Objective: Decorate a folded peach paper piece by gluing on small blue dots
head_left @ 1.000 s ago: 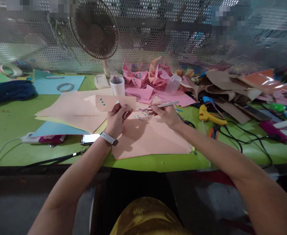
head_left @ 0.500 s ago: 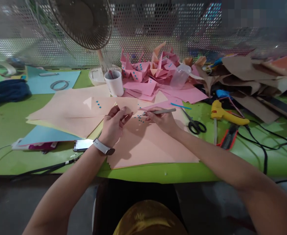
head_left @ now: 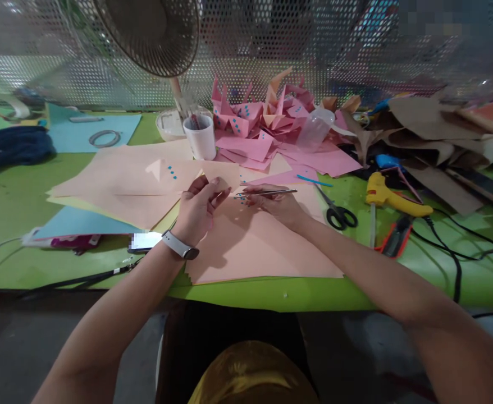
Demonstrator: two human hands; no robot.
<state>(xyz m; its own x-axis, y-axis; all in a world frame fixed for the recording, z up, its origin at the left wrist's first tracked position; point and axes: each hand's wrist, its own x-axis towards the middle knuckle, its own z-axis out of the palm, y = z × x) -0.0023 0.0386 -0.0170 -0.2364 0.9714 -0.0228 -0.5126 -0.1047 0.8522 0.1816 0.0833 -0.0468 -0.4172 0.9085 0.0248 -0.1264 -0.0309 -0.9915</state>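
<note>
My left hand [head_left: 198, 207], with a watch on the wrist, pinches a folded peach paper piece [head_left: 226, 173] between thumb and fingers. A row of small blue dots [head_left: 172, 172] marks the paper to the left of that hand. In my right hand [head_left: 274, 205] are metal tweezers [head_left: 278, 192], their tips pointing left towards the left fingertips. Under the tips, tiny blue pieces [head_left: 242, 201] lie scattered on a stack of peach paper sheets [head_left: 263, 252]. Whether the tips grip a piece is too small to tell.
Black-handled scissors [head_left: 341, 217], a yellow glue gun [head_left: 393, 199] and a red-edged cutter [head_left: 398, 237] lie to the right, near black cables. Behind stand a white cup [head_left: 200, 139], a fan [head_left: 154, 33] and a pile of pink folded paper [head_left: 246, 147]. A phone [head_left: 144, 241] lies left.
The tweezers have turned slightly and their tips have shifted a little left, closer to the left fingers. The left hand keeps its pinch on the paper. The whole view has shifted slightly.
</note>
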